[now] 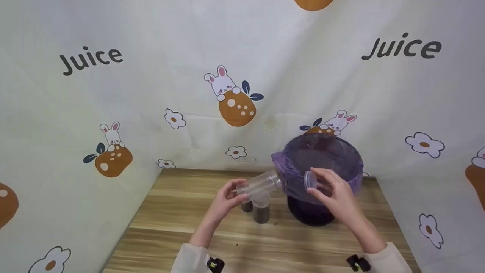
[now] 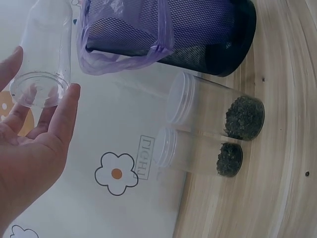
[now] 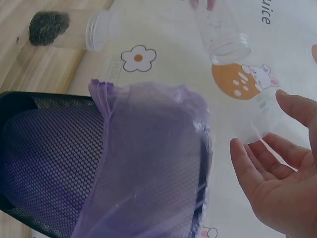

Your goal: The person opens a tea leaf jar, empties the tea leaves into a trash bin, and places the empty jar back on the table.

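Note:
My left hand [image 1: 225, 201] grips a clear plastic jar [image 1: 259, 185] near its base, tilted with its uncapped mouth toward the bin. In the left wrist view the jar [image 2: 47, 49] looks nearly bare inside, with a few specks on its wall. Between the thumb and fingers of my right hand [image 1: 337, 193] is a round translucent lid [image 1: 310, 181], held apart from the jar. Both hands are raised above the table, the right one in front of the mesh bin [image 3: 49, 148], which is lined with a purple plastic bag [image 3: 153, 144].
Two lidded clear jars, a larger jar [image 2: 213, 106] and a smaller jar [image 2: 198, 151], stand beside the bin with dark dried leaves at the bottom. Small dark crumbs dot the wooden table [image 1: 182, 212]. A printed cloth [image 1: 182, 57] hangs behind and at the sides.

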Demonstrator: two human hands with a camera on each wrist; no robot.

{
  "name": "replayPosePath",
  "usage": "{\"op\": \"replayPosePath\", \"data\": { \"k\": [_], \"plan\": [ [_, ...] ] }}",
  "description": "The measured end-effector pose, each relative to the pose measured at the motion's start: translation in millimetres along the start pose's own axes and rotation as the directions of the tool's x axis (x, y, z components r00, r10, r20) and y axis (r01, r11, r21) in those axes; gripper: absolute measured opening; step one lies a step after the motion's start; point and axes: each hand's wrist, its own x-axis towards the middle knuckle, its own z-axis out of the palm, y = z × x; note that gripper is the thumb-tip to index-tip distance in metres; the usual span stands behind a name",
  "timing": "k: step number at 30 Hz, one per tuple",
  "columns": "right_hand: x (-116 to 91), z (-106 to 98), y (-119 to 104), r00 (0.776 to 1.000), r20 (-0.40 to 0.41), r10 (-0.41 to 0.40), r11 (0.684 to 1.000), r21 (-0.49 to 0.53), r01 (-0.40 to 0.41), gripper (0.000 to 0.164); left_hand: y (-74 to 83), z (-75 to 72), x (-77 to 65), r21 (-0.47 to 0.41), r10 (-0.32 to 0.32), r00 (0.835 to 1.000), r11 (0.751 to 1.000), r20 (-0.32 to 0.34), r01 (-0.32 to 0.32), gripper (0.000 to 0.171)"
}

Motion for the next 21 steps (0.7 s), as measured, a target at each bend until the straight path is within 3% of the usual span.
{"op": "replayPosePath", "data": {
  "k": [8,21],
  "plan": [
    [0.1,17.5,3.8,0.998,0.058,-0.015,0.999,0.03,0.014,0.049,0.5,3.3,0.2,0.008,0.012,0.998,1.0,0.06,-0.013,0.056],
    [-3.0,35.2,6.2,0.99,0.091,-0.107,0.991,0.096,0.099,0.048,-1.8,10.1,-1.8,0.041,0.019,0.988,0.999,0.151,-0.025,0.055]
  ]
}}
